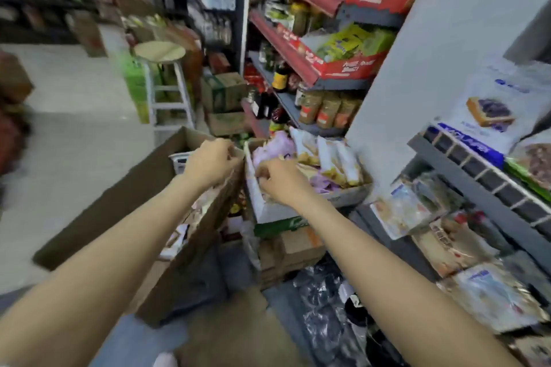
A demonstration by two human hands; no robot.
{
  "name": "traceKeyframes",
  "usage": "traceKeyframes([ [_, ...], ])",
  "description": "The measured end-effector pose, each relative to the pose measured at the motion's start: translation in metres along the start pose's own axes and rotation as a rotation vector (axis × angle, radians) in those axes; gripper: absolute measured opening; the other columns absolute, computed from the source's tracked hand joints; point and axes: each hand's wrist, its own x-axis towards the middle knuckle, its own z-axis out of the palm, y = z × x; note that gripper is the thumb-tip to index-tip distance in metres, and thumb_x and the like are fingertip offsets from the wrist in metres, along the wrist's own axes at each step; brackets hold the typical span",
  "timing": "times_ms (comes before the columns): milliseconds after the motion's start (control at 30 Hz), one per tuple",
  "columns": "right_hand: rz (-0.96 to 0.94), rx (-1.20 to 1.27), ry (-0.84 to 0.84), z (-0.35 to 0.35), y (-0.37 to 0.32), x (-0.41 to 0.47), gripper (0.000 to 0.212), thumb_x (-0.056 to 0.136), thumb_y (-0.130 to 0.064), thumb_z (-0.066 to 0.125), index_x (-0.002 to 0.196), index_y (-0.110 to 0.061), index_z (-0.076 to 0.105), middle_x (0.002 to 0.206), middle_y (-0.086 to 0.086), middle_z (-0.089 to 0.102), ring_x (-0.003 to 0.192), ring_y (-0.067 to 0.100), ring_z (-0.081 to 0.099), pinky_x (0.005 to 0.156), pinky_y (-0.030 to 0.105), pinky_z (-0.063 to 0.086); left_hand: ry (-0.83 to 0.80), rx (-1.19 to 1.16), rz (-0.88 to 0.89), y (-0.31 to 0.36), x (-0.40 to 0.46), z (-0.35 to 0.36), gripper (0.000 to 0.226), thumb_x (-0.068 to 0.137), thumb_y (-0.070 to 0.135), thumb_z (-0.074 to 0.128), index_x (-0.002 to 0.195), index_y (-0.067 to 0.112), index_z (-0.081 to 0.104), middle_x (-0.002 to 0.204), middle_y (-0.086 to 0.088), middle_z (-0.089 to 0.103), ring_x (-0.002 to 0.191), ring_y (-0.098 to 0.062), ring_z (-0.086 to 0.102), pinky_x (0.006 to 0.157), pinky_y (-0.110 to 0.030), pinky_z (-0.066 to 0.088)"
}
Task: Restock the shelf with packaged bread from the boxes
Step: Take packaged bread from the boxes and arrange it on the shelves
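Shop aisles crowd the background: dark racks of bottles, red-edged shelves of jars, and a round-topped wooden stool (159,52) on pale tiles well beyond both hands. Nearer, two boxes sit side by side on stacked cartons. The left hand (210,162) rests at the far rim of the large brown cardboard box (125,202), fingers curled over the edge where it meets its neighbour; whether it pinches the flap or merely presses it I cannot tell. The right hand (281,182) reaches into the white-walled open carton (268,211), fingers bent down among the wrappers, but the blur hides whether anything is actually gripped. Just past its knuckles lie the purple and white packaged bread packs (322,158), still piled high.

To the right of that hand, the grey metal shelf (477,188) already holds several bread packets, among them a white bag printed with a purple-topped slice (489,110) above and clear-wrapped ones below. By my reading the restocking is partway along: some stock is on display, yet the carton looks mostly full and the brown box still shows contents.
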Motion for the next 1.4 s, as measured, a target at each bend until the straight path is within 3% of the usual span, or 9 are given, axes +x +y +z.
traceKeyframes([
  [200, 0.041, 0.108, -0.127, 0.113, -0.064, 0.101, 0.025, 0.088, -0.011, 0.051, 0.109, -0.009, 0.065, 0.109, 0.013, 0.066, 0.103, 0.031, 0.061, 0.085, 0.040, 0.052, -0.139, 0.036, -0.246, -0.159, 0.021, 0.007, 0.027, 0.085, 0.022, 0.053, 0.107, 0.009, 0.063, 0.111, -0.017, 0.064, 0.104, -0.035, 0.059, 0.084, -0.038, 0.049],
  [367, 0.206, 0.114, -0.304, 0.206, -0.083, 0.180, 0.016, 0.089, -0.005, 0.047, 0.076, 0.002, 0.054, 0.084, 0.018, 0.058, 0.086, 0.032, 0.057, 0.061, 0.032, 0.038, -0.359, 0.110, -0.277, -0.258, 0.051, 0.038, 0.030, 0.088, 0.019, 0.051, 0.115, 0.007, 0.058, 0.118, -0.018, 0.060, 0.110, -0.036, 0.056, 0.086, -0.039, 0.047],
  [533, 0.403, 0.091, -0.443, 0.282, -0.073, 0.228, 0.023, 0.094, -0.012, 0.049, 0.116, -0.003, 0.047, 0.106, 0.013, 0.051, 0.105, 0.029, 0.050, 0.076, 0.030, 0.042, -0.613, 0.218, -0.224, -0.323, 0.074, 0.113, 0.047, 0.086, 0.019, 0.059, 0.131, 0.008, 0.046, 0.131, -0.014, 0.050, 0.119, -0.030, 0.051, 0.095, -0.039, 0.047],
  [633, 0.543, 0.057, -0.498, 0.322, -0.053, 0.247, 0.059, 0.094, -0.026, 0.053, 0.144, -0.010, 0.026, 0.140, 0.025, 0.032, 0.131, 0.040, 0.034, 0.104, 0.041, 0.033, -0.740, 0.326, -0.168, -0.350, 0.082, 0.161, 0.066, 0.083, 0.027, 0.067, 0.138, 0.011, 0.034, 0.136, -0.013, 0.045, 0.125, -0.031, 0.046, 0.096, -0.039, 0.043],
  [733, 0.611, -0.007, -0.439, 0.352, -0.039, 0.259, 0.067, 0.093, -0.032, 0.054, 0.147, -0.024, 0.016, 0.147, 0.026, 0.017, 0.131, 0.042, 0.027, 0.106, 0.045, 0.033, -0.829, 0.335, -0.098, -0.372, 0.085, 0.203, 0.094, 0.074, 0.027, 0.078, 0.147, 0.014, 0.019, 0.149, -0.008, 0.030, 0.134, -0.028, 0.036, 0.103, -0.040, 0.038],
  [867, 0.628, -0.089, -0.287, 0.376, -0.033, 0.272, 0.049, 0.097, -0.029, 0.045, 0.142, -0.032, 0.027, 0.147, 0.023, 0.017, 0.129, 0.041, 0.026, 0.105, 0.051, 0.032, -0.763, 0.296, -0.123, -0.380, 0.089, 0.243, 0.113, 0.071, 0.029, 0.079, 0.151, 0.020, 0.000, 0.156, -0.004, 0.021, 0.139, -0.026, 0.029, 0.112, -0.044, 0.026],
  [1100, 0.439, 0.033, -0.273, 0.363, -0.033, 0.271, 0.051, 0.095, -0.017, 0.043, 0.144, -0.025, 0.031, 0.147, 0.024, 0.018, 0.132, 0.048, 0.024, 0.106, 0.054, 0.030, -0.789, 0.422, -0.306, -0.364, 0.086, 0.245, 0.071, 0.072, 0.044, 0.077, 0.129, 0.015, 0.049, 0.135, -0.010, 0.044, 0.128, -0.026, 0.041, 0.106, -0.045, 0.030],
  [1267, 0.365, 0.204, -0.129, 0.312, -0.047, 0.250, 0.083, 0.082, -0.015, 0.067, 0.144, -0.043, 0.019, 0.135, 0.018, 0.028, 0.125, 0.041, 0.035, 0.104, 0.041, 0.033, -0.321, -0.061, -0.648, -0.340, 0.070, 0.192, 0.056, 0.085, 0.042, 0.064, 0.123, 0.004, 0.048, 0.129, -0.020, 0.050, 0.116, -0.037, 0.052, 0.090, -0.040, 0.045],
  [1400, 0.338, 0.521, 0.023, 0.251, -0.055, 0.220, 0.110, 0.071, -0.018, 0.079, 0.151, -0.031, 0.004, 0.143, 0.014, 0.039, 0.130, 0.032, 0.040, 0.102, 0.037, 0.037, -0.089, -0.232, -0.651, -0.307, 0.059, 0.131, 0.053, 0.083, 0.042, 0.065, 0.113, 0.003, 0.046, 0.114, -0.019, 0.060, 0.103, -0.039, 0.059, 0.077, -0.039, 0.048],
])
